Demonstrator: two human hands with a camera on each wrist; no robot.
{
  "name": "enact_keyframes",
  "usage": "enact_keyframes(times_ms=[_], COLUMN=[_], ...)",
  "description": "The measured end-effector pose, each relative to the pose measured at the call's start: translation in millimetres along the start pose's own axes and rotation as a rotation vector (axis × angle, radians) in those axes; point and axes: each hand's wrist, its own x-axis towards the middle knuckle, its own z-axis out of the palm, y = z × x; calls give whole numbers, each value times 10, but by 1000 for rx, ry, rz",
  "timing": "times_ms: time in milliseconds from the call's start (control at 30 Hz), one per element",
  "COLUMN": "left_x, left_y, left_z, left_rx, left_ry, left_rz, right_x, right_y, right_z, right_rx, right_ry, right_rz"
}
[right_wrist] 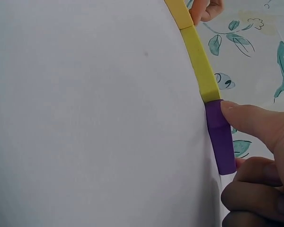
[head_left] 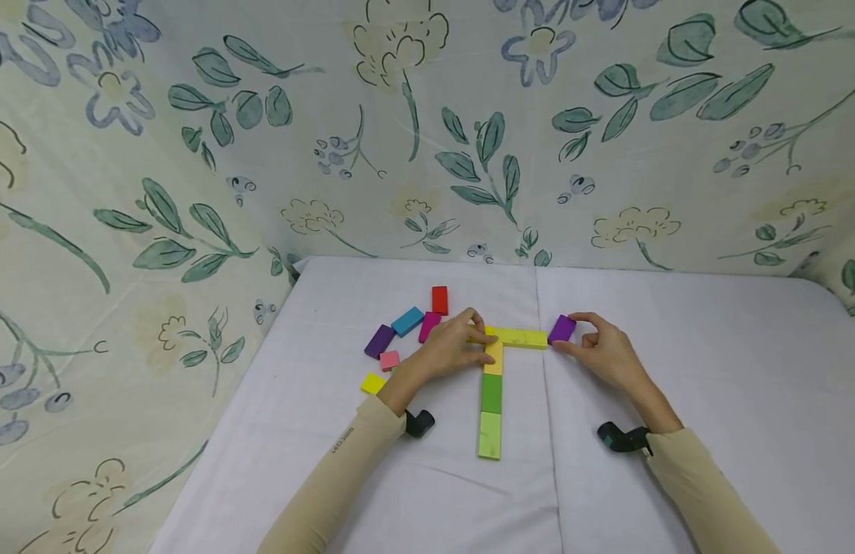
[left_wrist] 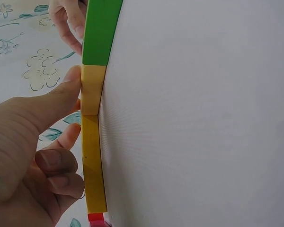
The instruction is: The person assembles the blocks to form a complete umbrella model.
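Observation:
Wooden-looking blocks form a T on the white cloth. My left hand (head_left: pixel 451 344) is at its junction, thumb and index finger pinching the light orange block (left_wrist: pixel 93 90), with other fingers curled near the mustard yellow block (left_wrist: pixel 93 163). A green block (head_left: pixel 492 393) and a light green block (head_left: pixel 489 435) continue down the stem. At the right end of the yellow bar (head_left: pixel 524 338), my right hand (head_left: pixel 603 350) pinches a purple block (head_left: pixel 562 329) between thumb and fingers. That block stands slightly angled, its corner against the bar's end in the right wrist view.
Left of the T lie loose blocks: red (head_left: pixel 439 300), blue (head_left: pixel 408 321), magenta (head_left: pixel 429 327), dark purple (head_left: pixel 379 342), pink (head_left: pixel 389 360) and yellow (head_left: pixel 373 382). My left forearm partly covers this group. Flower-patterned cloth (head_left: pixel 413 185) hangs behind the white-covered table (head_left: pixel 732 369).

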Motion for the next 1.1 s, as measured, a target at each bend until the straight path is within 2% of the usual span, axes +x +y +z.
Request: enact_keyframes(times_ms=[467,800,1100], left_x=[-1,2,0], left_y=[3,4,6], left_z=[-1,-5,-5], left_rx=[5,11,1], left_ry=[-7,-10,-11], left_rz=[-6,-11,-10], right_x=[-15,-19,-87], right_y=[1,-24,-15], right_z=[28,16,-73], right_rx=[35,33,40], right_ry=[59,59,88], right_rz=[14,12,-28])
